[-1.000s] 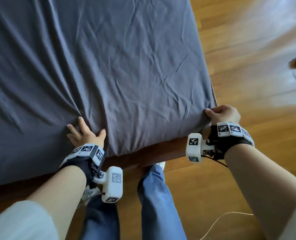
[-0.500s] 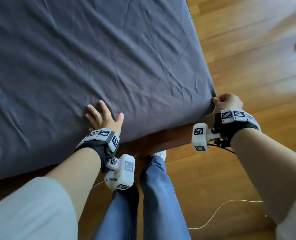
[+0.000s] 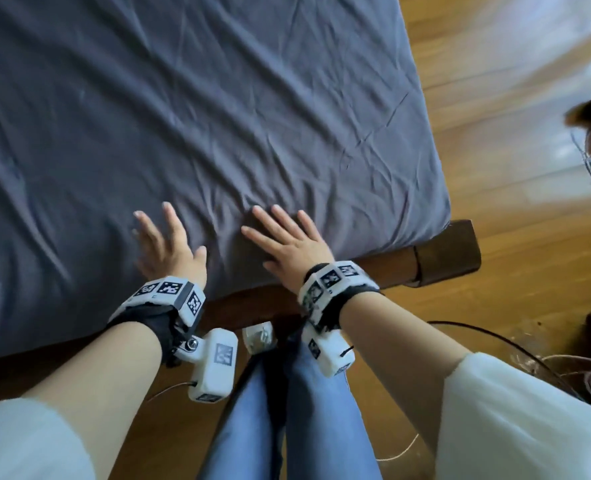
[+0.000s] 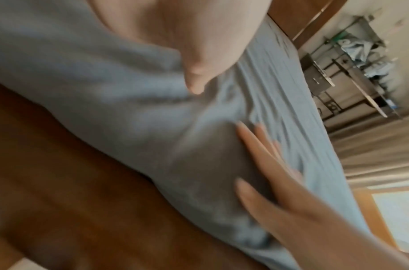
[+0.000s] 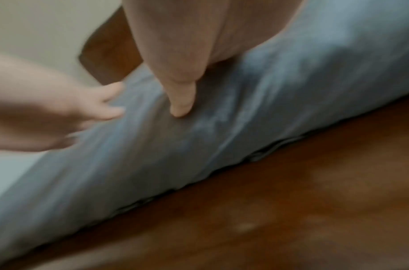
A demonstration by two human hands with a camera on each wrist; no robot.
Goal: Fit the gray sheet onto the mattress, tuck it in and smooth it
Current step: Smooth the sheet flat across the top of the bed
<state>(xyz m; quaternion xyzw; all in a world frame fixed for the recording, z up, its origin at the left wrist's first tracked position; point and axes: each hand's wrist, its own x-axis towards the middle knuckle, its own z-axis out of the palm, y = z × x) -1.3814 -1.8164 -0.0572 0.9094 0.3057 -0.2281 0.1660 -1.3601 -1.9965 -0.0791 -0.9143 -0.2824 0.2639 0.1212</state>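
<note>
The gray sheet (image 3: 217,109) covers the mattress, still creased, and wraps over its near right corner (image 3: 436,216). My left hand (image 3: 164,237) lies flat on the sheet near the bed's front edge, fingers spread and straight. Beside it my right hand (image 3: 283,237) also rests flat with fingers spread, pressing the fabric. In the left wrist view my left thumb (image 4: 194,80) touches the gray sheet (image 4: 129,109) and the right hand (image 4: 263,164) lies flat next to it. The blurred right wrist view has my right thumb (image 5: 182,98) on the sheet (image 5: 268,109) with the left hand (image 5: 60,113) alongside.
The dark wooden bed frame (image 3: 443,254) juts out below the mattress at the near right corner. My legs in blue jeans (image 3: 287,410) stand against the frame. Cables (image 3: 494,341) lie on the wooden floor (image 3: 512,168) to the right.
My right hand let go of the sheet at the mattress corner and moved left onto the top, now flat. My left hand slid right and further onto the sheet.
</note>
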